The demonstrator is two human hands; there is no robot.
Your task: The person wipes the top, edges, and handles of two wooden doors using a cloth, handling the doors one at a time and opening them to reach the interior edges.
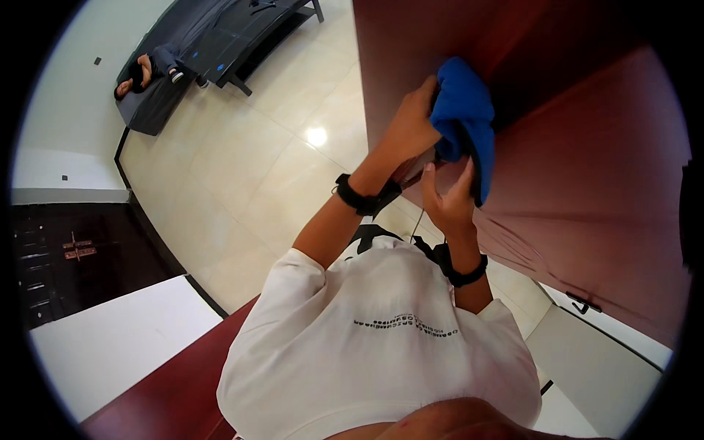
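Note:
A folded blue cloth [466,106] with dark edging is bunched up in front of a reddish-brown wooden surface. My left hand [413,126] grips its left side, with the fingertips hidden behind the folds. Just below, my right hand [449,202] has its fingers at the cloth's lower dark-edged end, the thumb standing apart on the left; part of this grip is hidden. Black bands circle both my wrists.
The reddish-brown wooden surface [587,198] fills the right side. Pale floor tiles [279,169] lie to the left. Farther off, a person [143,72] reclines on a dark sofa [147,114] beside a black low table [246,44]. A dark door [66,253] stands at left.

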